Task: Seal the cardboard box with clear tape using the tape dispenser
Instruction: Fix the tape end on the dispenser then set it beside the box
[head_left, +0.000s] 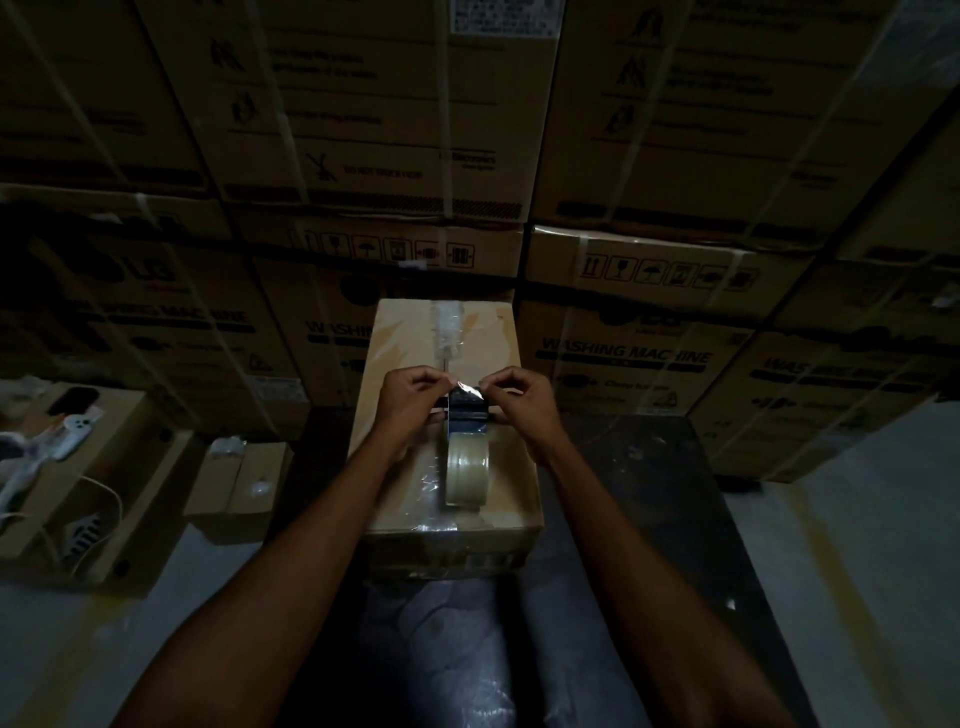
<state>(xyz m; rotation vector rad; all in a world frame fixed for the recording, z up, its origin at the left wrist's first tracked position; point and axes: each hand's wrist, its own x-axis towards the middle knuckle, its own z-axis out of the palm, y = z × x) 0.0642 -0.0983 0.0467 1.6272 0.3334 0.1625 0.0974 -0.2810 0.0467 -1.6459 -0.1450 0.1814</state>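
Head view: hands (470, 397) pinch tape (469, 388) above dispenser (466, 441).

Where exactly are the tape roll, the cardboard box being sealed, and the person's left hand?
tape roll (467, 474): head view, on its rounded outer face.
cardboard box (511, 486): head view, bare top right of the roll.
left hand (410, 397): head view, back of the hand.

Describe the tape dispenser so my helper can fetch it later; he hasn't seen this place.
Find the small cardboard box before the washing-machine cartons. The tape dispenser lies on its top along the centre seam, between both hands. It alone carries a clear tape roll.
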